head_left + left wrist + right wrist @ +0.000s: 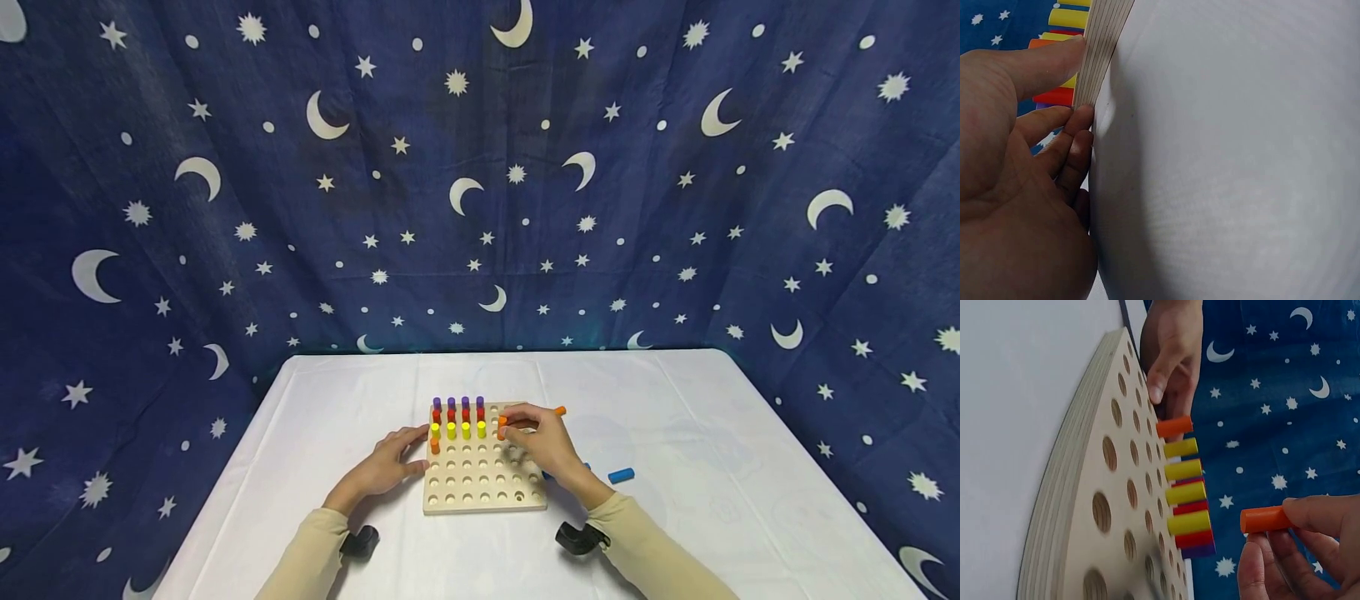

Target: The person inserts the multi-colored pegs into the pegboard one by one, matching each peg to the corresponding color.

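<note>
A wooden pegboard (486, 504) with rows of round holes lies on the table. Purple pegs (465, 402), red pegs (1194, 540) and yellow pegs (466, 431) stand in rows at its far left, with one orange peg (435, 447) upright in front of them. My right hand (546, 442) pinches another orange peg (1265, 519) between thumb and fingers, above the board and right of the yellow row. My left hand (390, 467) rests at the board's left edge, its thumb and fingertips touching the side; in the left wrist view its fingers (1075, 159) look loosely bent.
A blue peg (621, 476) lies on the white table (675, 417) right of the board, and more blue shows partly behind my right wrist. An orange peg (560, 411) lies beyond my right hand. A dark blue star-and-moon curtain (480, 250) hangs behind the table.
</note>
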### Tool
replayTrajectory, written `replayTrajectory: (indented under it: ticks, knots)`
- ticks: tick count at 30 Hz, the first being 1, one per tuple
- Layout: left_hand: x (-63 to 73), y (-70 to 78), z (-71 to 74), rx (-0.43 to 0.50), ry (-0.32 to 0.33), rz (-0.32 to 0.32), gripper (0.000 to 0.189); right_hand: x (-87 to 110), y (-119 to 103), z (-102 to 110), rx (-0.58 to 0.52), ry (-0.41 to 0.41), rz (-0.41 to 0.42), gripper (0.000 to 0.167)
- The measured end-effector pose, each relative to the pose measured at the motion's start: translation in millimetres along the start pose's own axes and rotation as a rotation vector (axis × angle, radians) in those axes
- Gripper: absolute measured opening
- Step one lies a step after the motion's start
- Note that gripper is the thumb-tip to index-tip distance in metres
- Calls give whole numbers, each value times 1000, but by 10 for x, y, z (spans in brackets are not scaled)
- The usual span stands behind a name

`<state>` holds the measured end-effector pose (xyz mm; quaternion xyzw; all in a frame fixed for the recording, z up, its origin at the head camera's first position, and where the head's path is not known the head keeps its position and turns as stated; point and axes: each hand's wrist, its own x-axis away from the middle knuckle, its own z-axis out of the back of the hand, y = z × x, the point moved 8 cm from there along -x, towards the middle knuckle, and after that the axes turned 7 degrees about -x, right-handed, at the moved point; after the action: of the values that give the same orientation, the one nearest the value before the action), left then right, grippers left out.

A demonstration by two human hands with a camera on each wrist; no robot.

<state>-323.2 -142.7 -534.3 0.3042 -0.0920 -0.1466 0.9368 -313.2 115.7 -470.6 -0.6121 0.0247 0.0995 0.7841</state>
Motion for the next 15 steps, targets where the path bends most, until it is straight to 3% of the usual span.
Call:
replayTrajectory:
  ticks: [15]
  knots:
    - [1, 5, -10, -7, -8, 12, 66, -86, 60, -407, -96, -76, -6, 26]
